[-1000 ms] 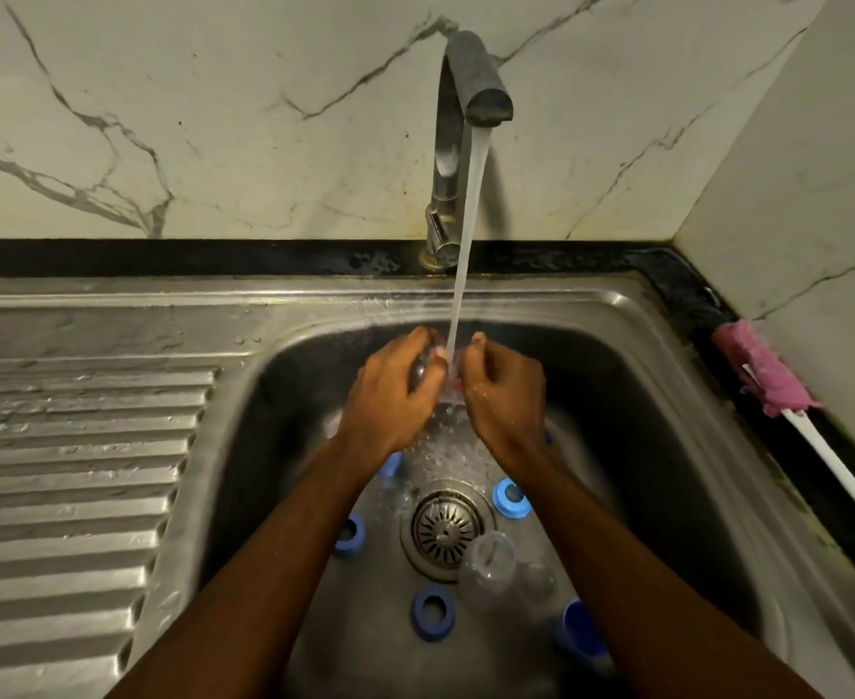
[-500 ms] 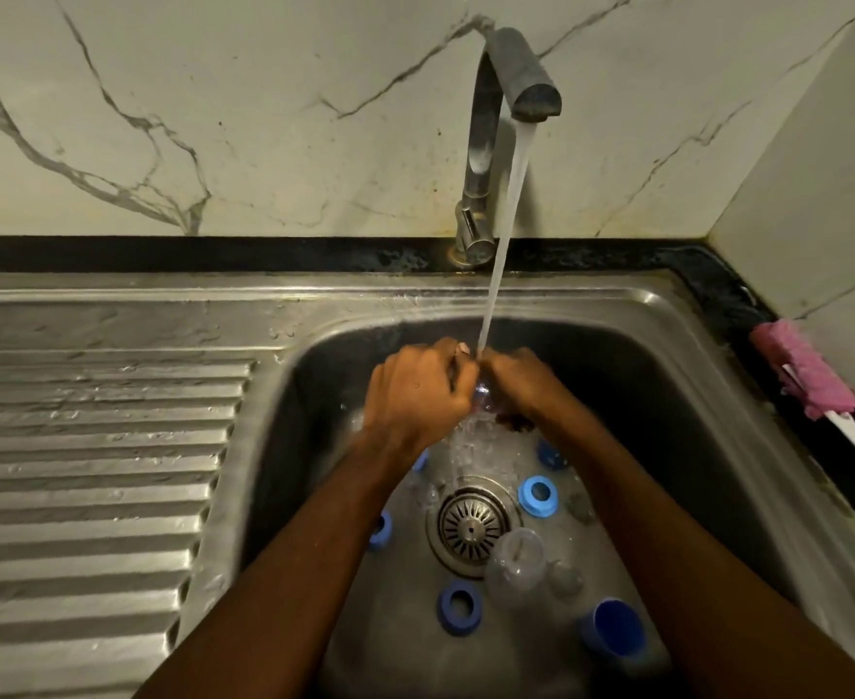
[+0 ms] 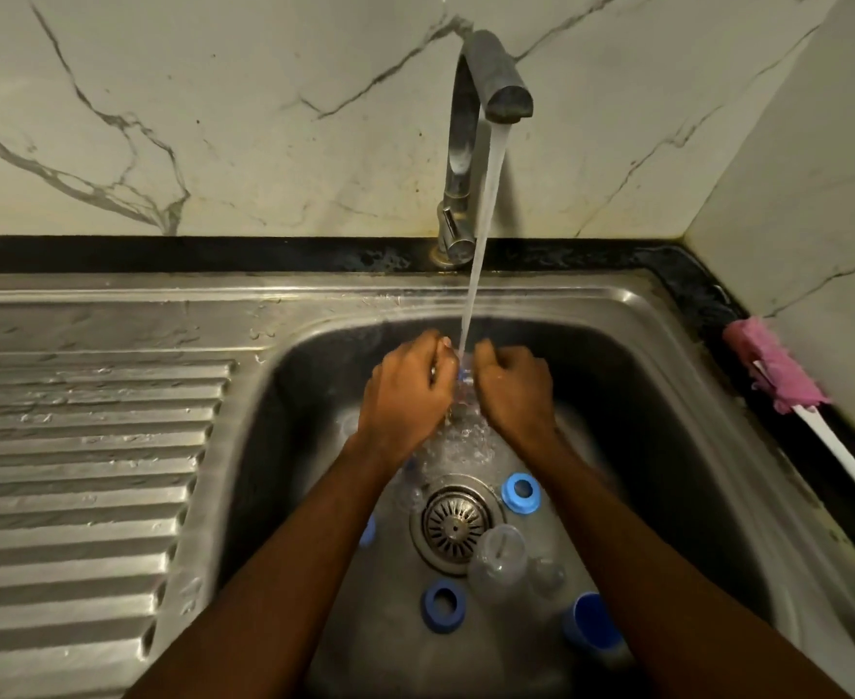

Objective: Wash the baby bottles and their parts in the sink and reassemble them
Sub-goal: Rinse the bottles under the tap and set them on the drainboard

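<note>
While water runs from the tap, the step in hand looks like rinsing one piece, with washing far from finished and no reassembly begun. At far left the ribbed drainboard (image 3: 87, 446) carries only droplets. Next comes the steel sink (image 3: 274, 446), where the left hand (image 3: 407, 391) is raised above the basin floor, fingers curled inward toward a small part (image 3: 463, 378). That part sits between the two hands, directly under the water stream (image 3: 480, 234) falling from the tap (image 3: 470, 118). It looks clear with a hint of blue, but it is too small and too covered to say which piece it is. The right hand (image 3: 511, 391) mirrors the left, its fingers curled on the same part from the other side, so both hands pinch it together.

Below the hands, loose pieces lie round the drain strainer (image 3: 456, 522): a blue ring (image 3: 368, 531) half hidden by the left forearm, a second blue ring (image 3: 444, 605), a third blue ring (image 3: 520, 491), a clear bottle (image 3: 497, 554) on its side, and a blue cap (image 3: 591, 620). At far right a pink-headed brush (image 3: 773, 365) lies on the dark table (image 3: 707, 305) beside the sink.

The next move probably calls for setting the rinsed part aside, perhaps on the drainboard, and picking up another piece. Wet plastic may slip.
</note>
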